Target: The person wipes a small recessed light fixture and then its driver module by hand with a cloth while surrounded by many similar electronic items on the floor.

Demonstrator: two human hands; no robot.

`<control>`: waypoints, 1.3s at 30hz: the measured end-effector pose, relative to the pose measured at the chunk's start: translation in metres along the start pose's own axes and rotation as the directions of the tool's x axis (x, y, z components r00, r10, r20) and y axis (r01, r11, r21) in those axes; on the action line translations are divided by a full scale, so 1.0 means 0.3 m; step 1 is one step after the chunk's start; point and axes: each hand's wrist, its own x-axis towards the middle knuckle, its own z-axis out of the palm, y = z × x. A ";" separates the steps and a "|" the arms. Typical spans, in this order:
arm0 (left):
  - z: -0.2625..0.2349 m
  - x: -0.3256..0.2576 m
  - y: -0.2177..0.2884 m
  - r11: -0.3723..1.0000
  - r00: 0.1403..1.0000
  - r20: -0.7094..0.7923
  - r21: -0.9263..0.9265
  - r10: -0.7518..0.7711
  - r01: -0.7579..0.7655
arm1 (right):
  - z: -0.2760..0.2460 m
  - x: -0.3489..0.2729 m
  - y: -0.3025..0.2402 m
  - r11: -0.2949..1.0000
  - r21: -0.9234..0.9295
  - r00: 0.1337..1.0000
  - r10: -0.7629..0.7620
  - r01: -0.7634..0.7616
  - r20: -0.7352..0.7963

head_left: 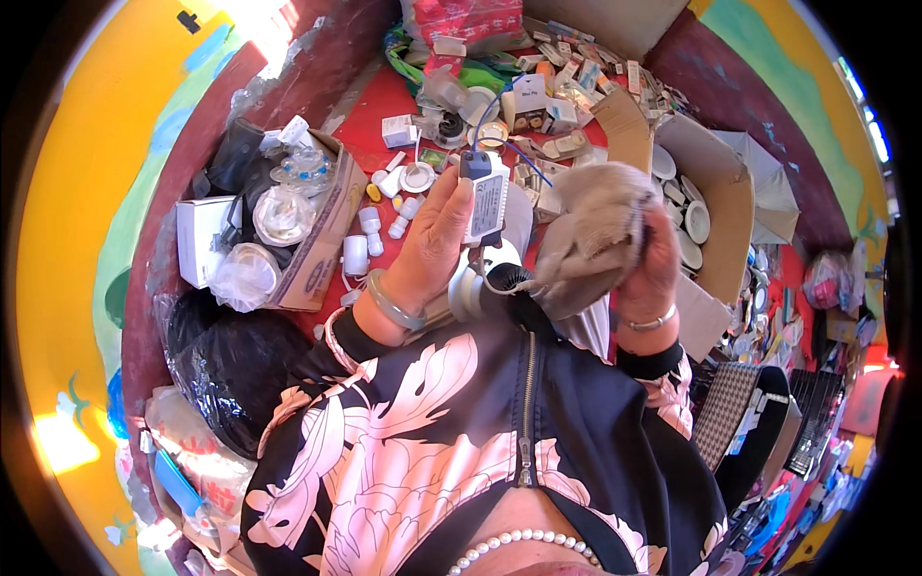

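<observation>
- White power-supply box (488, 197) sits upright in the left hand (432, 235), in front of the chest and above the heap of parts. The thumb presses one edge and the other fingers are mostly hidden behind it, so how firmly they close cannot be told.
- Right hand (658, 259) grips a bunched grey-brown cloth (595, 230), just beside the box and apart from it; the fingertips are buried behind the folds.
- Blue wire (530, 164) runs from around the dark end cap (473, 165) toward the cloth and passes out of sight there. A sweep of the cloth could hook it and strain its joint or twist the box loose.
- Thumb hold looks narrow and near one edge; a hard rub on the opposite side would probably tip the box out of the grasp.
- A drop would likely land it on the white rings (468, 293) below or among the white bulb-like fittings (372, 230), chipping plastic.
- Thin curved cord (488, 281) hangs under the box's lower end; whether they join cannot be told. If they do, snagging on the rings could jerk the box down.
- Rough or gritty cloth might smear or scuff the printed label (486, 208).
- Swinging the right arm outward risks bumping the open carton (727, 216) of white discs (697, 221).
</observation>
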 end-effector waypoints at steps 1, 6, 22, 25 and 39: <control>-0.002 0.001 -0.010 1.000 0.999 -0.047 -0.021 -0.010 0.009 | 0.039 -0.014 -0.034 0.999 0.003 0.999 -0.049 0.049 -0.023; -0.042 0.000 -0.063 0.994 0.994 -0.059 0.055 -0.089 0.092 | 0.240 -0.098 -0.066 0.905 -0.292 0.951 -0.282 0.309 0.130; 0.065 -0.028 -0.005 0.946 0.979 -0.036 0.266 0.201 -0.184 | 0.283 -0.024 0.139 -0.001 -0.595 0.566 -0.312 0.803 0.764; 0.022 -0.006 -0.025 0.997 0.995 -0.069 -0.005 0.071 -0.072 | 0.268 -0.048 0.189 0.113 -0.644 0.649 -0.252 0.756 0.718; 0.021 0.032 -0.048 0.892 0.948 -0.249 -0.447 -0.200 0.071 | 0.277 -0.011 0.048 0.415 -0.737 0.844 -0.211 0.534 0.493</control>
